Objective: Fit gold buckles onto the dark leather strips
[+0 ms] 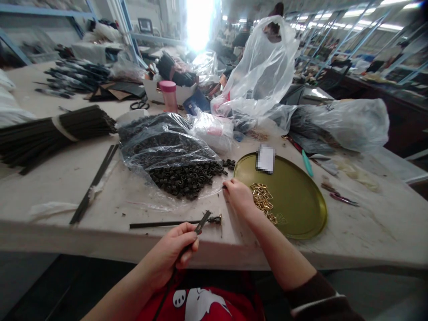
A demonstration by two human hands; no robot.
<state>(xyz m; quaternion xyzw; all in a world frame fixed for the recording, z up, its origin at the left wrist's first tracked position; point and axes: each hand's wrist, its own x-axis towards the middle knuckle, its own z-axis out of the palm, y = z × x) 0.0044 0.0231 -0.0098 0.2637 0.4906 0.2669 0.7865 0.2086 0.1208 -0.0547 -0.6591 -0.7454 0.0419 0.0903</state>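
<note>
My left hand [183, 244] is closed around a narrow dark strap [202, 221], whose end sticks up past the thumb while the rest hangs toward my lap. My right hand [240, 197] reaches between the loop pile and the tray, its fingertips pinched on a small dark strap loop [224, 187]. Just left of it, many such black loops [183, 180] spill from a clear plastic bag [160, 138]. Another dark strap [157, 224] lies at the table's front, with a gold buckle [221, 219] at its right end. Gold buckles [262, 196] lie heaped in a round tray [304, 203].
A banded bundle of dark strips [30, 133] lies at the left, with loose strips [95, 183] beside it. Behind stand a pink-lidded cup [169, 98], scissors [139, 104] and a large plastic bag [264, 67]. A teal-handled tool [306, 163] and snips [343, 199] lie right of the tray.
</note>
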